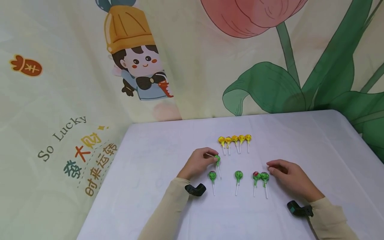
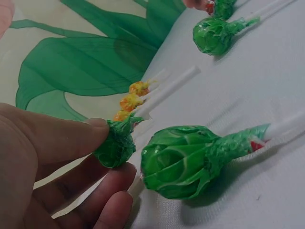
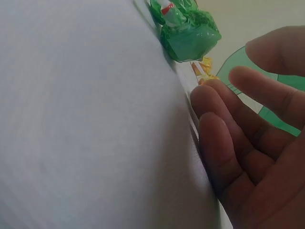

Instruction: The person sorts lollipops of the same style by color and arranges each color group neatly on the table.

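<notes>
Thumb and fingers of my left hand [image 1: 199, 163] pinch a green-wrapped lollipop [image 2: 116, 145] by its candy head, its white stick [image 1: 219, 172] pointing toward me in the head view. Just below that hand another green lollipop [image 1: 212, 176] lies on the table, large in the left wrist view. My right hand [image 1: 295, 176] rests low over the table at the right, fingers loosely bent, holding nothing. Beside its fingertips lie a green lollipop [image 1: 264, 176] and a green one with a red patch [image 1: 256, 176]. Between the hands lies a single green lollipop [image 1: 238, 175].
Several yellow lollipops [image 1: 235, 139] lie in a close row farther back, sticks toward me. A white cloth covers the table [image 1: 144, 173]. Behind it hangs a printed curtain [image 1: 195, 66] with a cartoon figure and a large flower. Each wrist wears a black camera [image 1: 195, 190].
</notes>
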`<action>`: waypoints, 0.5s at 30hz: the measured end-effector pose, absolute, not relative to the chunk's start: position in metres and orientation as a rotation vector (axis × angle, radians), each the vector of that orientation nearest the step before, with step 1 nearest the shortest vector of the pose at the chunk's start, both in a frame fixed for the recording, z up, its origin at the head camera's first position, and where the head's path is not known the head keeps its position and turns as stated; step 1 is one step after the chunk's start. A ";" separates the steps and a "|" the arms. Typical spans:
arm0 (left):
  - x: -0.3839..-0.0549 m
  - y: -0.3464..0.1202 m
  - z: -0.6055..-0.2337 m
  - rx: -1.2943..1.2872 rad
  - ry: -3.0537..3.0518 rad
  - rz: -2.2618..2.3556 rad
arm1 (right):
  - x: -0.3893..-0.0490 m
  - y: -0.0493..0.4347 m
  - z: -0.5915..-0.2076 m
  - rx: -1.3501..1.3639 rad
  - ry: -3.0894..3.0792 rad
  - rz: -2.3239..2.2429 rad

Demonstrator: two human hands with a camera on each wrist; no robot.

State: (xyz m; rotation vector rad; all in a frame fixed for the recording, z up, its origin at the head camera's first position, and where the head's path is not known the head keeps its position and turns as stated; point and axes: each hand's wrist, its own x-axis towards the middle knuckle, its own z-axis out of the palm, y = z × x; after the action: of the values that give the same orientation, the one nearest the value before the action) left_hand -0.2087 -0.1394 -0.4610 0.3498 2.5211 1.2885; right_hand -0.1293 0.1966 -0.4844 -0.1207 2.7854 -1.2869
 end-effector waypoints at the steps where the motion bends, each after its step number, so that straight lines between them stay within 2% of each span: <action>1: -0.210 -0.138 -0.462 0.358 2.523 1.279 | -0.128 0.197 -0.485 -0.128 2.783 -1.287; 15: -0.223 -0.129 -0.468 0.372 2.524 1.221 | -0.126 0.199 -0.486 -0.185 2.753 -1.253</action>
State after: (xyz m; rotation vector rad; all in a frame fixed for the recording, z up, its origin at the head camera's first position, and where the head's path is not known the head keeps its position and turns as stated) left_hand -0.2234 -0.1288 -0.4681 0.3721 2.5240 1.2211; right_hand -0.1257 0.1988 -0.4856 -0.1849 2.7527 -1.2527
